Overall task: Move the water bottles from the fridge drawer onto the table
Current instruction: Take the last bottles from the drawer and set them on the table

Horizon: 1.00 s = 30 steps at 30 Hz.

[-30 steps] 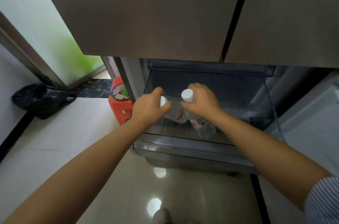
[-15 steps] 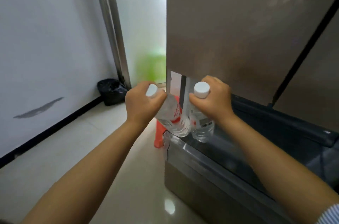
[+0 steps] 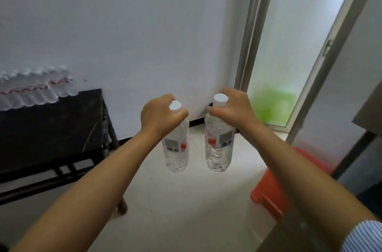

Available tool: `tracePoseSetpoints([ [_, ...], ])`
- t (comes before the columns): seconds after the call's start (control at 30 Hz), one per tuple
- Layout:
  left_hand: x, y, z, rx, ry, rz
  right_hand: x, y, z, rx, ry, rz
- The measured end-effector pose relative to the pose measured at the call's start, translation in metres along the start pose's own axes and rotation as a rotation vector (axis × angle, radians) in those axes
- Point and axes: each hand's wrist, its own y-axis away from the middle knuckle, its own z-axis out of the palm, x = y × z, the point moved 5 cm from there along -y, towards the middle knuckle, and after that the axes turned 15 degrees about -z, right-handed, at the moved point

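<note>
My left hand point(image 3: 160, 115) grips the neck of a clear water bottle point(image 3: 176, 149) with a white cap and a red-and-white label. My right hand point(image 3: 233, 110) grips the neck of a second, similar bottle point(image 3: 219, 146). Both bottles hang upright, side by side, above the pale floor. A black table point(image 3: 47, 127) stands at the left against the white wall, and several water bottles point(image 3: 35, 88) stand in rows at its back. The fridge drawer is out of view.
An orange plastic stool point(image 3: 289, 181) stands on the floor at the lower right, under my right forearm. A frosted glass sliding door point(image 3: 289, 49) with a metal frame fills the upper right. The fridge's edge point(image 3: 368, 115) shows at the far right.
Both hands lifted the bottles out of the fridge drawer. My view has swung left, away from the fridge, toward the wall and the black table; the bottles now hang over the floor.
</note>
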Motion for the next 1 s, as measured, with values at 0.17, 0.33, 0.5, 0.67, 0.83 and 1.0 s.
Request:
tracePoseSetpoints([
  [0.17, -0.116, -0.058, -0.068, -0.052, -0.129, -0.166, -0.063, -0.067, 0.119, -0.345, -0.174, -0.030],
  [0.33, -0.230, -0.104, -0.127, -0.011, -0.198, -0.369, -0.125, -0.121, 0.225, -0.471, -0.194, -0.143],
  [0.5, -0.319, -0.147, -0.174, 0.068, -0.220, -0.534, -0.174, -0.179, 0.320, -0.623, -0.160, -0.243],
  [0.67, -0.388, -0.209, -0.205, 0.130, -0.189, -0.625, -0.202, -0.235, 0.403, -0.706, -0.144, -0.326],
  [0.83, -0.443, -0.293, -0.220, 0.116, -0.217, -0.639, -0.216, -0.306, 0.477, -0.781, -0.086, -0.464],
  [1.0, -0.494, -0.385, -0.239, 0.111, -0.205, -0.622, -0.230, -0.390, 0.543, -0.816, -0.024, -0.549],
])
